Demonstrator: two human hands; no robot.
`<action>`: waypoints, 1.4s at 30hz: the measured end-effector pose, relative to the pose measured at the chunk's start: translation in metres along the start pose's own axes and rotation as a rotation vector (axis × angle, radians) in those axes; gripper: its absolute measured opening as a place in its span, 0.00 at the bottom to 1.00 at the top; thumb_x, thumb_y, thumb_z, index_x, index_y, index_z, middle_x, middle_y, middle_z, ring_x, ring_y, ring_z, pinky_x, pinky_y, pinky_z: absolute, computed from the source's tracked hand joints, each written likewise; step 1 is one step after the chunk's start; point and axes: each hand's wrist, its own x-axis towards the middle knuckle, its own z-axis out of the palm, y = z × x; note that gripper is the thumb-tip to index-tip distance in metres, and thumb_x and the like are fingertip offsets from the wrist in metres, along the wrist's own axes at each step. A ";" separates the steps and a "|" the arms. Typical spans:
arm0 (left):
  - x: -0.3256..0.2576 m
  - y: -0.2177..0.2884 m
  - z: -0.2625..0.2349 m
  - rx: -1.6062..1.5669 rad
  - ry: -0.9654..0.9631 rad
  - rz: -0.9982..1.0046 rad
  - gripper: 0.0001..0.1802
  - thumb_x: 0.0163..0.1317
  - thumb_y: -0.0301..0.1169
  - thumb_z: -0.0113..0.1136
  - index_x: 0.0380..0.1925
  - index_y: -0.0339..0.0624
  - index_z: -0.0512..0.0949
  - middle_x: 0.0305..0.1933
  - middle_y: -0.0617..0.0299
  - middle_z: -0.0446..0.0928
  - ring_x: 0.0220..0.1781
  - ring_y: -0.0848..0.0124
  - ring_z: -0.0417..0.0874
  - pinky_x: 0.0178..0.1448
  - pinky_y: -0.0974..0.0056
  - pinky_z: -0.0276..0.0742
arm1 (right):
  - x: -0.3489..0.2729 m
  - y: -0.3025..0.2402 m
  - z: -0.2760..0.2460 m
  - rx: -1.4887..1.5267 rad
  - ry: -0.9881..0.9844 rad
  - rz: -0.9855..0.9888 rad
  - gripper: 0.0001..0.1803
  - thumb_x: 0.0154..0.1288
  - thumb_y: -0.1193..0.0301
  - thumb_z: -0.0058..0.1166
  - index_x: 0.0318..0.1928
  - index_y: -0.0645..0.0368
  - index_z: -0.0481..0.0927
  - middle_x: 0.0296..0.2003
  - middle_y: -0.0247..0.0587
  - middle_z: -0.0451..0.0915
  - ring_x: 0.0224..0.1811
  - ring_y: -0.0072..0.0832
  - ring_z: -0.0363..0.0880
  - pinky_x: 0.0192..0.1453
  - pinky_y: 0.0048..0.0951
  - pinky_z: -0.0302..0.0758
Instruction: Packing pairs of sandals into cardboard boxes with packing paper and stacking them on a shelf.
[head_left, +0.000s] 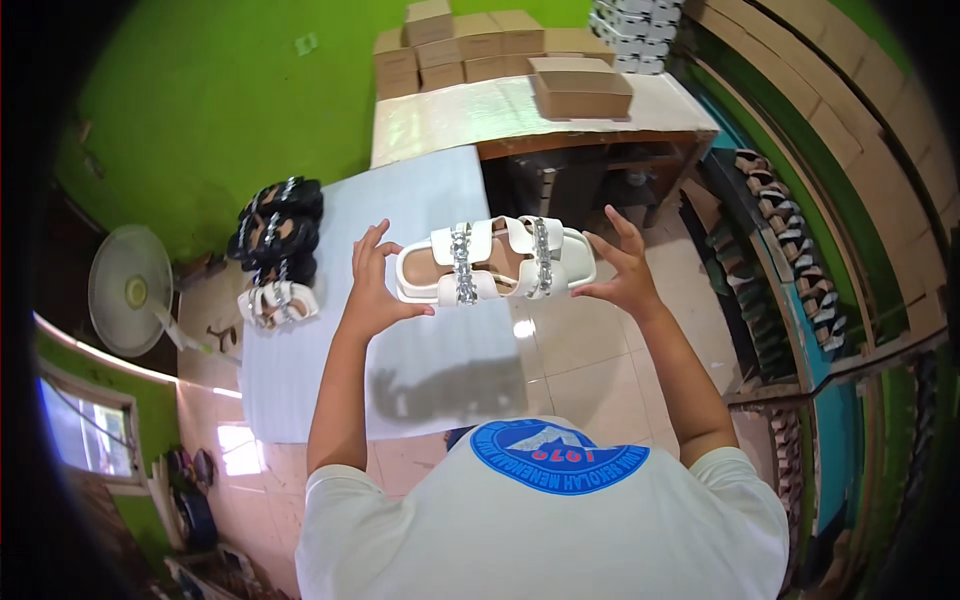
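Observation:
Up in front of me, above the table's right edge, is a white sandal (497, 262) with a tan insole and two wide straps set with clear, shiny stones. It lies sideways in the air, held by its two ends. My left hand (375, 290) grips the left end, thumb below and fingers above. At the right end, my right hand (622, 275) pinches it the same way, with some fingers raised off it. To the left, another white jewelled sandal (278, 304) rests at the table's edge in front of a pile of black jewelled sandals (279, 228).
The white-topped table (430, 370) carries a shadow under my arms. Behind it, a second table (440, 125) bears cardboard boxes (490, 40) and a single box (582, 88). A fan (133, 290) stands at left. Racks of sandals (795, 240) line the right wall.

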 end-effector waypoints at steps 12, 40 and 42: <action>0.107 0.080 0.101 -0.002 0.005 0.132 0.48 0.18 0.51 0.77 0.43 0.45 0.67 0.68 0.53 0.52 0.71 0.50 0.46 0.71 0.44 0.36 | -0.019 0.118 -0.084 -0.139 0.040 0.058 0.44 0.24 0.47 0.70 0.50 0.47 0.78 0.66 0.41 0.52 0.65 0.43 0.53 0.66 0.44 0.54; 0.426 0.056 0.292 0.126 0.067 0.100 0.47 0.17 0.45 0.79 0.45 0.43 0.70 0.67 0.52 0.54 0.68 0.48 0.51 0.68 0.48 0.51 | 0.166 0.458 -0.082 -0.171 -0.012 -0.008 0.42 0.24 0.50 0.71 0.47 0.51 0.78 0.65 0.42 0.55 0.65 0.50 0.53 0.66 0.49 0.54; 0.446 0.045 0.306 0.124 0.040 0.063 0.48 0.18 0.49 0.77 0.46 0.44 0.70 0.66 0.51 0.54 0.68 0.48 0.51 0.69 0.45 0.43 | 0.185 0.481 -0.075 -0.137 -0.067 0.048 0.42 0.24 0.50 0.72 0.46 0.54 0.79 0.65 0.43 0.54 0.65 0.51 0.52 0.66 0.49 0.54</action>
